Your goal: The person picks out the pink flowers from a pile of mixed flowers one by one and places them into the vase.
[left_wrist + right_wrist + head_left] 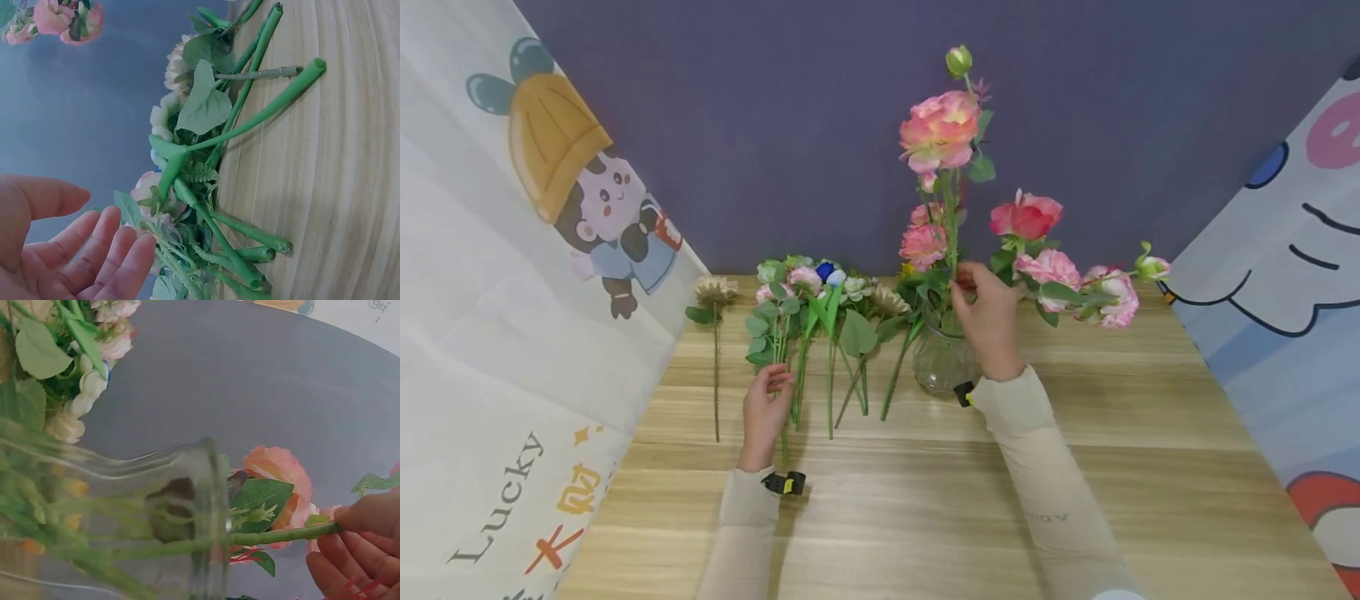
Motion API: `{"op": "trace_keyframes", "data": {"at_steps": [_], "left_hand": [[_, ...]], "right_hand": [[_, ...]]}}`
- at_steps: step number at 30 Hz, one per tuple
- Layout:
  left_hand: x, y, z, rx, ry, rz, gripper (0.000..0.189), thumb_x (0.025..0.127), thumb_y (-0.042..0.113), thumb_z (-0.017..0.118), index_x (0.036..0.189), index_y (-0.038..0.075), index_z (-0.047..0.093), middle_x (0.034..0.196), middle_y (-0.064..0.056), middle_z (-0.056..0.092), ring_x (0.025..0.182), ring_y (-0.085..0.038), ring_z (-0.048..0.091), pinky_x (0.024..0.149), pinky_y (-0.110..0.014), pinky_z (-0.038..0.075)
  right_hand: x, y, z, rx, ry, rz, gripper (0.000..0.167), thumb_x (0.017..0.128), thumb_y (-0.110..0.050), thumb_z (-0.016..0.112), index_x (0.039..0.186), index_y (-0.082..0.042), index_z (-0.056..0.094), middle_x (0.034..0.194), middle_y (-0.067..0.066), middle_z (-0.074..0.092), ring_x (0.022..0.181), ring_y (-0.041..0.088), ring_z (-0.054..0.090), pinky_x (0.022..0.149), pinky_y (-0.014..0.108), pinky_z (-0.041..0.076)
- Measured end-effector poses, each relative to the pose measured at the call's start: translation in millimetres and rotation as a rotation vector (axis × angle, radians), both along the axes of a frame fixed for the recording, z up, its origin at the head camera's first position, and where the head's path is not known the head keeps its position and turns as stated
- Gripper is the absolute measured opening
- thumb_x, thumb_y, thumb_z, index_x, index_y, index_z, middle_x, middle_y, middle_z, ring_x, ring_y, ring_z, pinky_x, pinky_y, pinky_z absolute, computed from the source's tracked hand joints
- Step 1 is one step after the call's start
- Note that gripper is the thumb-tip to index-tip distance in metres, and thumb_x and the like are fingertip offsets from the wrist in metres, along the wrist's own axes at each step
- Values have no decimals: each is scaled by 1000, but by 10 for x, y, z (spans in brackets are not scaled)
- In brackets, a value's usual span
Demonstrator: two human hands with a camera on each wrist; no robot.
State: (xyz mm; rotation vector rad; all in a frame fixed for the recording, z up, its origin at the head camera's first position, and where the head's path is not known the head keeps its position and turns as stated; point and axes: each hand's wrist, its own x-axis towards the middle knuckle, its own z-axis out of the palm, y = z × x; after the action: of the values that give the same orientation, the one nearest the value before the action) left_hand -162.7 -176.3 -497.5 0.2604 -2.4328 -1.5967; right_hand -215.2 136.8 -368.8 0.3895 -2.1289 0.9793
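Observation:
In the head view my right hand (992,318) is at the mouth of a clear glass vase (934,367). Its thumb and fingers pinch a green flower stem (281,536), whose lower part runs down inside the glass. A tall pink flower (942,132) with a bud on top rises above this hand. My left hand (766,410), fingers loosely bent and thumb apart, is over the stems of a pink-and-white flower bunch (778,321) lying at the left. No stem shows in its grasp in the left wrist view.
Several loose flowers with green stems (831,375) lie along the table's back edge. A single beige flower (717,292) lies at the far left. Red and pink blooms (1048,268) lean out right of the vase. Printed curtains (580,250) flank the wooden table (880,508).

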Motion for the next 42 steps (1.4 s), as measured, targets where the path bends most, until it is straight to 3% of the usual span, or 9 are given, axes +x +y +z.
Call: {"op": "trace_keyframes", "data": {"at_steps": [5, 15, 28, 42], "left_hand": [[0, -4, 1, -3, -6, 7, 31, 93, 10, 57, 121, 0, 56, 111, -17, 62, 98, -29, 55, 80, -35, 42], [0, -5, -12, 10, 5, 5, 30, 92, 9, 57, 120, -1, 56, 109, -18, 63, 95, -29, 56, 78, -35, 43], [9, -5, -15, 5, 10, 20, 29, 92, 9, 58, 120, -1, 57, 108, -18, 63, 94, -29, 55, 76, -33, 42], [23, 0, 3, -8, 7, 12, 30, 92, 9, 57, 120, -2, 57, 108, -19, 63, 94, -30, 56, 77, -34, 43]], "right_hand": [[7, -7, -37, 65, -10, -39, 13, 84, 4, 64, 96, 8, 63, 86, 21, 68, 74, 30, 66, 68, 37, 55], [10, -22, -126, 47, -26, -84, 12, 82, 3, 67, 94, 7, 64, 85, 20, 69, 70, 28, 68, 64, 36, 56], [41, 16, -193, -68, 45, -87, 10, 83, 6, 65, 91, 10, 62, 83, 24, 67, 69, 33, 66, 63, 40, 55], [50, 30, -211, -110, -21, -129, 12, 82, 7, 66, 92, 11, 61, 84, 24, 67, 74, 34, 67, 67, 39, 56]]}}
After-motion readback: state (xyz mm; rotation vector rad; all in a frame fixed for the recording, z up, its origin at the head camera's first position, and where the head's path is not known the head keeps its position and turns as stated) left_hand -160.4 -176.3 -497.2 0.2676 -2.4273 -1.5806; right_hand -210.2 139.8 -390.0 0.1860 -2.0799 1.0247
